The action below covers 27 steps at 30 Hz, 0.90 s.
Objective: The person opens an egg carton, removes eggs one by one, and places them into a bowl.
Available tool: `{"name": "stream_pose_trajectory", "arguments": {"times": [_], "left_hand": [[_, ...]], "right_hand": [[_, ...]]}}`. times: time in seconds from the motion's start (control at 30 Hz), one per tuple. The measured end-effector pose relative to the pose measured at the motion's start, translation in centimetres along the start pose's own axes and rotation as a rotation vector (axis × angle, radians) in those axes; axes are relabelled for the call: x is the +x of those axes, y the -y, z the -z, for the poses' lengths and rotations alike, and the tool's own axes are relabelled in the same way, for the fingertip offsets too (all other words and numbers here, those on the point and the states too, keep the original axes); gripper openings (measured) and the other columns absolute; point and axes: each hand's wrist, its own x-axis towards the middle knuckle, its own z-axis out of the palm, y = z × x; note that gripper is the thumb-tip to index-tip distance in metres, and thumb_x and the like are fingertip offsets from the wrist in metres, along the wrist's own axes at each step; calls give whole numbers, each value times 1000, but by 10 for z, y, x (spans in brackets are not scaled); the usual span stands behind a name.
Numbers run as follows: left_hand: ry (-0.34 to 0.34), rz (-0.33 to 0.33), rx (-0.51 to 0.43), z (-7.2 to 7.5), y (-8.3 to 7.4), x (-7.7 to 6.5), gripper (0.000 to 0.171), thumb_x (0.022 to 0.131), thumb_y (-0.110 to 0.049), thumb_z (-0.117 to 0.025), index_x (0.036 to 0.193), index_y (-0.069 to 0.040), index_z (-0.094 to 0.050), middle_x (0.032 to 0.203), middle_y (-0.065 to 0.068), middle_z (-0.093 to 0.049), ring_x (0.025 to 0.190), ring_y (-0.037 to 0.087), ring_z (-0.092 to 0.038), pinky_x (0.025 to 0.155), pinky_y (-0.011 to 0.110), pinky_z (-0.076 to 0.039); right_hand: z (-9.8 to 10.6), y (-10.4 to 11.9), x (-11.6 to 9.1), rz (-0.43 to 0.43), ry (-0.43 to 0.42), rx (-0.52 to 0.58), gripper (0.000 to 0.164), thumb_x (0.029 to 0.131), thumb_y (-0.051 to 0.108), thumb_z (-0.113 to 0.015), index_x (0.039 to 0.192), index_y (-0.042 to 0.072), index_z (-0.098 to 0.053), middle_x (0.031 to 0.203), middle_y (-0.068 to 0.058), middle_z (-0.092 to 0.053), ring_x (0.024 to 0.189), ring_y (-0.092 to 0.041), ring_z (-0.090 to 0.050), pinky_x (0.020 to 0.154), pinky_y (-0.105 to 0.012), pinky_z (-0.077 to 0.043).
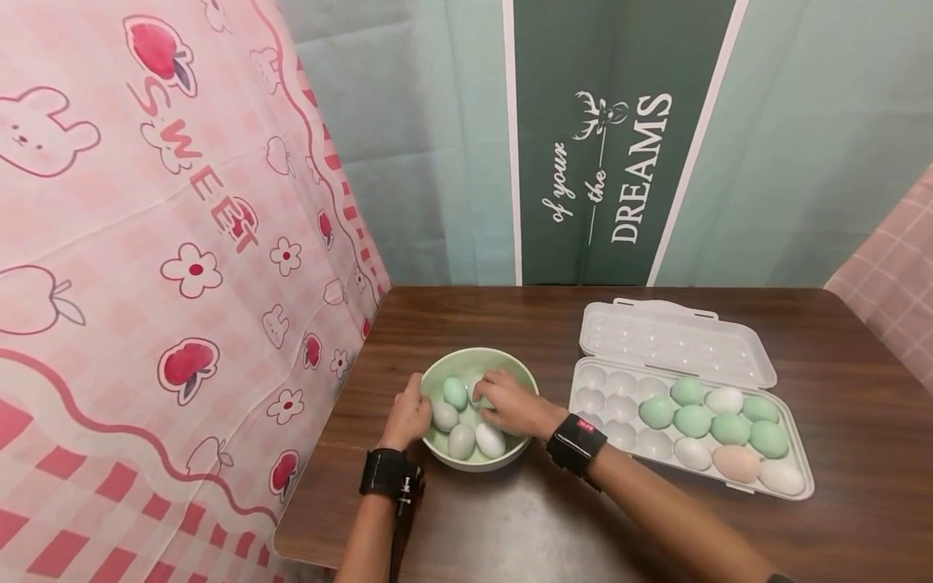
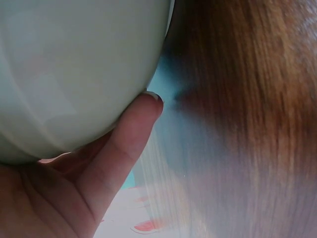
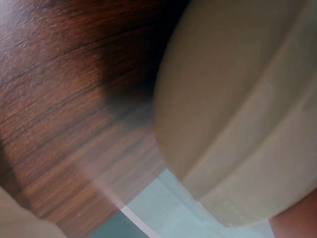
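Observation:
A pale green bowl (image 1: 479, 466) stands on the table with several eggs inside, such as a green egg (image 1: 455, 393) and a white egg (image 1: 490, 440). My left hand (image 1: 410, 414) grips the bowl's left side; in the left wrist view its thumb (image 2: 130, 134) lies along the outer wall (image 2: 84, 74). Over the bowl's right rim reaches my right hand (image 1: 512, 402), its thumb and fingers curled about an egg that they mostly hide. The right wrist view shows mainly the bowl's outside (image 3: 233, 114).
An open-lidded white egg carton (image 1: 798, 465) lies to the right, with green, white and pinkish eggs in its right part and bare cups at its left. Behind the wooden table (image 1: 503, 308) hangs a green curtain (image 1: 452, 162); a pink patterned cloth (image 1: 240, 308) hangs at the left.

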Motion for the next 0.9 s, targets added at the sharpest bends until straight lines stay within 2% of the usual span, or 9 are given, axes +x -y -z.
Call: {"name": "stream_pose_trajectory", "arguments": {"times": [0.23,0.37,0.63,0.8,0.9], "left_hand": [[0,-11,1,0,0,-1,37,93,-8,-40,129,-4,-47,123,27,-61,108,37,-63,82,50,-53],[4,-8,1,0,1,0,37,93,-8,-40,129,-5,-47,124,27,-61,107,37,-63,82,49,-53],[0,-14,6,0,2,0,38,92,-8,-40,129,-5,-48,123,26,-61,107,36,-63,83,50,-52],[4,-18,1,0,4,1,38,93,-9,-40,130,-6,-47,125,26,-61,109,36,-62,84,50,-52],[7,-17,-10,1,4,1,38,93,-9,-40,129,-5,-48,125,26,-61,109,36,-62,85,50,-52]], "right_hand": [[-3,2,3,-27,64,25,16,78,14,-71,92,7,-65,90,-8,-63,86,-23,-58,80,-37,-47],[-6,2,3,-38,71,-8,17,78,16,-72,91,8,-65,87,-6,-63,82,-21,-60,74,-35,-48],[-10,5,1,-68,110,-107,13,80,24,-69,88,15,-65,83,0,-61,73,-17,-56,63,-32,-44],[-9,7,-1,-54,87,-135,13,81,24,-69,90,15,-66,83,0,-60,73,-17,-56,63,-31,-44],[-8,6,-2,-28,58,-133,16,80,23,-69,93,14,-66,87,0,-59,79,-19,-56,69,-33,-45]]}}
